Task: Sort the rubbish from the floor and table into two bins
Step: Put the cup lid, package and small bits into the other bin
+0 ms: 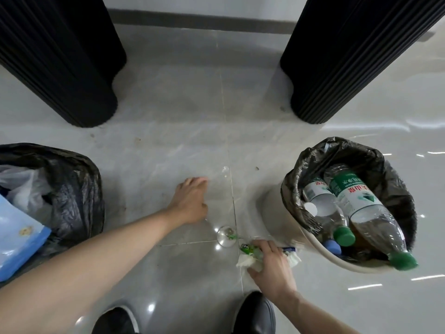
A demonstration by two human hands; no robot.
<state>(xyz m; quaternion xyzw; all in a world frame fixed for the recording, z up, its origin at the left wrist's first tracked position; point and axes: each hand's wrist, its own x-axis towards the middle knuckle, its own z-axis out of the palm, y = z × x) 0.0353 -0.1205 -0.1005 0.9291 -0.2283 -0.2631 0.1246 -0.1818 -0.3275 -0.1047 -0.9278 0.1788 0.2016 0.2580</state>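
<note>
My right hand (273,268) is closed on a bundle of rubbish low over the floor: a crumpled white tissue (245,261), a green-printed wrapper (248,249) and a blue-tipped strip (289,249). My left hand (191,201) reaches forward over the tiles, fingers spread, holding nothing. A small clear bit of rubbish (225,168) lies just beyond its fingertips. A clear round lid-like piece (226,236) rests on the floor between my hands. The right bin (272,213), lined with a black bag, holds plastic bottles (361,203). The left bin (72,179) holds plastic bags and a blue packet.
Two black ribbed table legs (62,63) (337,68) stand at the back left and back right, with a wall behind. My black shoes (255,314) are at the bottom edge. Glossy grey tiles (180,116) lie between the bins.
</note>
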